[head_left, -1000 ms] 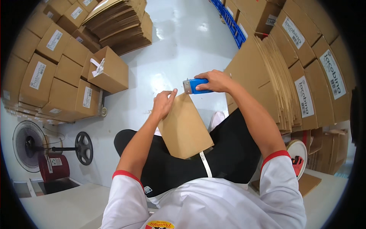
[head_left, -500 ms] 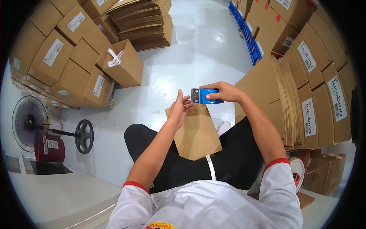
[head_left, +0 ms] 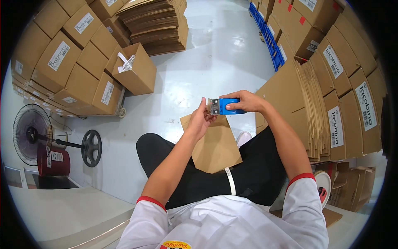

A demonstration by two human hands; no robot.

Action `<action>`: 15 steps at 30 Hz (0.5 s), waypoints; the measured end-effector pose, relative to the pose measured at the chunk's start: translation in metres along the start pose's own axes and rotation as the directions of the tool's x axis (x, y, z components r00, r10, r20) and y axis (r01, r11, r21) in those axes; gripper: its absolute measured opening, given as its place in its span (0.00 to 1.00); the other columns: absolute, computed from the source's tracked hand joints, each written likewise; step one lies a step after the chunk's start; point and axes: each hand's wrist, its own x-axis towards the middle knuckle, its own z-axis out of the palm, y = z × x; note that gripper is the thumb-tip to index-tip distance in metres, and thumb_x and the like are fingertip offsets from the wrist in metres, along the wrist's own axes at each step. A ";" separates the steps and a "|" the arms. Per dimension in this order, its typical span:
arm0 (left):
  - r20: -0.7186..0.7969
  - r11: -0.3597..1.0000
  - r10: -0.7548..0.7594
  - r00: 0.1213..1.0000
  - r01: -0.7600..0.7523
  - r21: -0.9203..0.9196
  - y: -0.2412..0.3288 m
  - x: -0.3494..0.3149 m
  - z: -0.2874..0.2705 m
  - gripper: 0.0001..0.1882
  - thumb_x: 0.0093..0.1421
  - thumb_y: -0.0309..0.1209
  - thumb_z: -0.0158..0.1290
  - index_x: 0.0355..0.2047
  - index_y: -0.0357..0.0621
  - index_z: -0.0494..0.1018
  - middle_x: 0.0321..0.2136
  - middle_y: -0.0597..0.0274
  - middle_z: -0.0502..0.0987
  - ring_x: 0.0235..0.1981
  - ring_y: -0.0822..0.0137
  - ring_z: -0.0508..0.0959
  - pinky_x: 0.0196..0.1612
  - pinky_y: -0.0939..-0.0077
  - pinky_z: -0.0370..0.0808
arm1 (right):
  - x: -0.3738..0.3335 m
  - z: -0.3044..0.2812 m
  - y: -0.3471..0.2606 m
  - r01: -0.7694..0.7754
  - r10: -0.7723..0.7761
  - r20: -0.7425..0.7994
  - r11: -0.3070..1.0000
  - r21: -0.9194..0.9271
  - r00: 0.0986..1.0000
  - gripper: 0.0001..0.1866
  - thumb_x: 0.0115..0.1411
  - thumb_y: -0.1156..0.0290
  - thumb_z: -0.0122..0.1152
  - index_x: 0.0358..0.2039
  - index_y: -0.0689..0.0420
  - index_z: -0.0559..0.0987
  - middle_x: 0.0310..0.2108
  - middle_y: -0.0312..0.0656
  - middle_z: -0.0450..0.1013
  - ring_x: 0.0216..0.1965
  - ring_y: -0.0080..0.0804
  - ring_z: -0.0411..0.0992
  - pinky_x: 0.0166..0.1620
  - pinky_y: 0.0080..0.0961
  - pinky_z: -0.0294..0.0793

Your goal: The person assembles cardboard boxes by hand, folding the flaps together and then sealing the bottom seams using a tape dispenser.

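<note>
My right hand [head_left: 243,102] grips a blue hand-held tool [head_left: 229,106] whose metal head, with two round bolts, points left. The frames do not make its exact kind plain. At that head is my left hand [head_left: 202,120], thumb raised and fingers curled beneath. A small tan piece shows between the thumb and the metal, too small to name. Below both hands, a brown cardboard piece [head_left: 216,145] stands between my black-trousered thighs, its upper edge partly behind the hands.
Flattened cardboard [head_left: 286,103] leans at right beside stacked cartons [head_left: 336,128]. More cartons [head_left: 83,87] and an open box [head_left: 139,74] stand at left. A black fan [head_left: 31,135], dark red bucket [head_left: 54,161] and white counter [head_left: 70,207] are at lower left. A blue pallet [head_left: 267,37] lies farther off.
My left hand has moved slightly right, up to the tool's metal head, and its fingers have curled in. The blue tool has shifted a little to the right in my right hand.
</note>
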 end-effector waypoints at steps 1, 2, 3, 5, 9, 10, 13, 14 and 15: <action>-0.039 0.998 0.066 0.997 -0.066 0.018 0.000 -0.002 -0.001 0.26 0.72 0.52 0.48 0.49 0.38 0.73 0.41 0.60 0.75 0.40 0.70 0.74 0.47 0.73 0.73 | 0.001 0.001 -0.001 0.001 -0.001 -0.007 1.000 -0.012 1.000 0.33 0.56 0.47 0.70 0.60 0.47 0.79 0.50 0.50 0.80 0.50 0.43 0.78 0.55 0.35 0.75; -0.042 0.997 0.071 0.997 -0.070 0.020 -0.003 0.001 -0.007 0.26 0.72 0.52 0.48 0.49 0.38 0.73 0.41 0.60 0.75 0.40 0.70 0.74 0.47 0.73 0.73 | 0.003 0.002 -0.001 0.007 -0.007 -0.006 1.000 -0.013 1.000 0.33 0.56 0.47 0.70 0.60 0.47 0.79 0.50 0.50 0.80 0.50 0.43 0.78 0.55 0.35 0.75; -0.063 0.989 0.127 0.990 -0.122 0.079 -0.007 0.005 -0.015 0.19 0.71 0.44 0.51 0.46 0.39 0.74 0.37 0.62 0.76 0.37 0.71 0.74 0.44 0.75 0.73 | 0.006 0.005 0.000 0.023 -0.024 -0.032 0.999 -0.027 0.999 0.32 0.55 0.45 0.70 0.57 0.48 0.81 0.48 0.50 0.81 0.48 0.43 0.79 0.54 0.35 0.76; -0.075 0.976 0.182 0.980 -0.171 0.133 -0.011 0.006 -0.016 0.12 0.70 0.36 0.53 0.44 0.39 0.75 0.34 0.64 0.77 0.33 0.73 0.74 0.40 0.78 0.72 | 0.007 0.005 0.000 0.032 -0.035 -0.061 0.998 -0.049 0.997 0.32 0.55 0.44 0.70 0.55 0.50 0.83 0.46 0.51 0.82 0.46 0.43 0.80 0.53 0.35 0.77; -0.220 0.877 0.404 0.888 -0.307 0.371 -0.016 0.000 -0.027 0.08 0.66 0.30 0.56 0.39 0.37 0.78 0.27 0.68 0.76 0.27 0.76 0.73 0.33 0.81 0.71 | 0.012 -0.001 -0.004 -0.041 0.008 -0.167 0.980 -0.194 0.986 0.34 0.50 0.37 0.69 0.45 0.53 0.87 0.36 0.52 0.83 0.38 0.47 0.81 0.46 0.37 0.79; -0.256 0.846 0.474 0.843 -0.355 0.398 -0.014 -0.004 -0.044 0.08 0.66 0.30 0.57 0.37 0.36 0.79 0.26 0.68 0.76 0.26 0.77 0.72 0.32 0.81 0.71 | 0.014 -0.007 -0.004 -0.026 -0.023 -0.169 0.959 -0.282 0.985 0.35 0.49 0.36 0.69 0.45 0.54 0.87 0.36 0.52 0.83 0.38 0.48 0.81 0.46 0.37 0.79; -0.424 0.827 0.500 0.755 -0.271 0.493 -0.002 -0.015 -0.120 0.09 0.65 0.31 0.60 0.35 0.35 0.80 0.26 0.67 0.78 0.25 0.77 0.74 0.29 0.80 0.71 | 0.014 -0.031 0.010 -0.051 -0.051 -0.200 0.879 -0.474 0.979 0.36 0.46 0.35 0.70 0.43 0.54 0.88 0.35 0.51 0.83 0.38 0.48 0.81 0.45 0.38 0.79; -0.528 0.863 0.462 0.713 -0.225 0.452 0.001 -0.023 -0.130 0.10 0.64 0.31 0.60 0.35 0.34 0.79 0.25 0.65 0.79 0.25 0.77 0.74 0.29 0.80 0.72 | 0.014 -0.039 0.016 -0.117 -0.014 -0.215 0.804 -0.583 0.977 0.35 0.46 0.36 0.71 0.43 0.53 0.88 0.35 0.50 0.83 0.38 0.47 0.81 0.45 0.38 0.79; -0.529 0.864 0.462 0.712 -0.226 0.451 -0.002 -0.021 -0.132 0.10 0.64 0.31 0.60 0.35 0.34 0.79 0.25 0.65 0.79 0.25 0.77 0.74 0.29 0.80 0.72 | 0.013 -0.043 0.022 -0.181 0.021 -0.236 0.710 -0.680 0.972 0.34 0.46 0.36 0.71 0.43 0.53 0.88 0.35 0.49 0.83 0.38 0.46 0.81 0.44 0.38 0.79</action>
